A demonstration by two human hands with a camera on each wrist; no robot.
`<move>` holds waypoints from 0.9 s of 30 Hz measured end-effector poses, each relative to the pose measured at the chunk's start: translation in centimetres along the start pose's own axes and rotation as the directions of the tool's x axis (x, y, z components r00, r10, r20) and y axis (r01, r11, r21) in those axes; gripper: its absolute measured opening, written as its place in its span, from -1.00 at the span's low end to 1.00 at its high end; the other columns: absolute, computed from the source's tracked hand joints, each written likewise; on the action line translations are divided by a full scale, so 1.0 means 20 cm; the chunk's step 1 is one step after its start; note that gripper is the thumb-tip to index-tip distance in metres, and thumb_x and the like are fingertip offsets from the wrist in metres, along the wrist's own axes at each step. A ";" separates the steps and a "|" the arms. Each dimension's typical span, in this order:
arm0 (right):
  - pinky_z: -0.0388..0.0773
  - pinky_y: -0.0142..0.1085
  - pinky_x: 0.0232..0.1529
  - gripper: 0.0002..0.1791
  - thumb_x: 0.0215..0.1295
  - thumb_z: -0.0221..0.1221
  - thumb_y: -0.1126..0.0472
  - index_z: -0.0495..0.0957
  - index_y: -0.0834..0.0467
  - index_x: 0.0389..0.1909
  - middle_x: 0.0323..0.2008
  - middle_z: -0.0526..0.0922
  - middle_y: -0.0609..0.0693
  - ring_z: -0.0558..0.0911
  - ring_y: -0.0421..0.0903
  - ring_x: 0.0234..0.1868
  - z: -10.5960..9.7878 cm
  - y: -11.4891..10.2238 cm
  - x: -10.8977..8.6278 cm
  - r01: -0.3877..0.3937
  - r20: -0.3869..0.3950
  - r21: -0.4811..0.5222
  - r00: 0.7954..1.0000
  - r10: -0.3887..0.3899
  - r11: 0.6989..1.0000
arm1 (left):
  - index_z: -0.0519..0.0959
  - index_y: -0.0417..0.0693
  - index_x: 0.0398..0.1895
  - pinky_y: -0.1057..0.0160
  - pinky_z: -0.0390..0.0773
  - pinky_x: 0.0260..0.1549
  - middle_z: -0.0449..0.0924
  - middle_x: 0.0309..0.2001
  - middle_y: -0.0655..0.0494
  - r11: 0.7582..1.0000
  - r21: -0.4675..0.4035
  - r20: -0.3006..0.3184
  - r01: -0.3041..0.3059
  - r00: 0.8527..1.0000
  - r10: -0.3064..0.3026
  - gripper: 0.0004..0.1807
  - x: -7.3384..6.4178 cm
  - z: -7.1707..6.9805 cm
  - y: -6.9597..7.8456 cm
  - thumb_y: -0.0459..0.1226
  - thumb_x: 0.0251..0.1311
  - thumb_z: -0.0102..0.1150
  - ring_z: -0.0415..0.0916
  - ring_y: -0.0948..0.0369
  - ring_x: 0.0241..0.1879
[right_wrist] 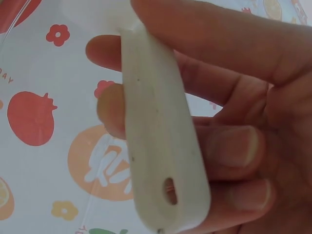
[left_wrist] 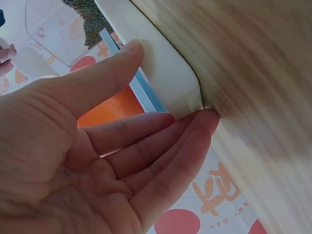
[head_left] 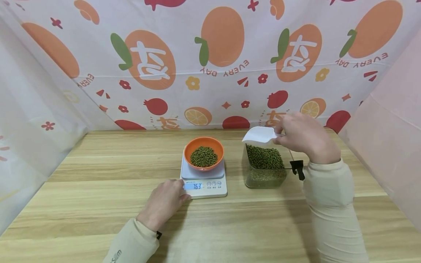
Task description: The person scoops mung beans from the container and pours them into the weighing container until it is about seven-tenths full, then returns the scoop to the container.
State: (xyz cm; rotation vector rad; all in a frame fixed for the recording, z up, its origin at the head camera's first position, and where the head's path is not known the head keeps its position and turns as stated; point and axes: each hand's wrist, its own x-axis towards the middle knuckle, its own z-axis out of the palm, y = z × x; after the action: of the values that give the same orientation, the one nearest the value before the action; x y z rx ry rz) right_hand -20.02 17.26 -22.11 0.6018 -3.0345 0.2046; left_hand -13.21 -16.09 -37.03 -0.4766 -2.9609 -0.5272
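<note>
My right hand [head_left: 304, 135] grips the handle of a white scoop [head_left: 259, 135] above a clear container [head_left: 265, 182] of green mung beans [head_left: 264, 157]. Thumb and fingers lie round the white handle [right_wrist: 158, 126] in the right wrist view; the scoop's contents cannot be made out. At the left front corner of a white kitchen scale [head_left: 218, 193], my left hand [head_left: 166, 201] touches the edge with fairly straight fingers. On the scale's platform sits an orange bowl [head_left: 204, 169] with mung beans [head_left: 204, 156] in it. The display [head_left: 193, 186] appears to read 76.3.
A black clip [head_left: 297, 168] is on the container's right side, near the right sleeve. The wooden table [head_left: 108, 179] ends at the back against a fruit-printed curtain [head_left: 223, 87], with more sheeting at both sides.
</note>
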 end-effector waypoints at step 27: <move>0.42 -0.13 -0.40 -0.91 0.16 0.44 0.22 0.74 0.14 -0.44 -0.30 0.66 0.03 0.50 0.03 -0.33 0.00 0.06 0.00 -0.019 0.105 -0.048 0.994 0.024 0.999 | 0.64 -0.30 -0.36 0.21 0.47 -0.60 0.56 -0.52 0.01 1.000 0.009 0.010 0.001 1.000 -0.001 -0.75 0.00 -0.01 0.00 -0.34 0.01 0.55 0.37 0.22 -0.57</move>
State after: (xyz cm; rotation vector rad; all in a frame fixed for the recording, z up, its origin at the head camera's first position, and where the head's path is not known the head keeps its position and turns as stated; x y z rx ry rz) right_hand -20.42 18.31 -22.24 0.5954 -3.1390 0.1057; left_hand -13.28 -16.15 -36.92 -0.4787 -2.9714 -0.5123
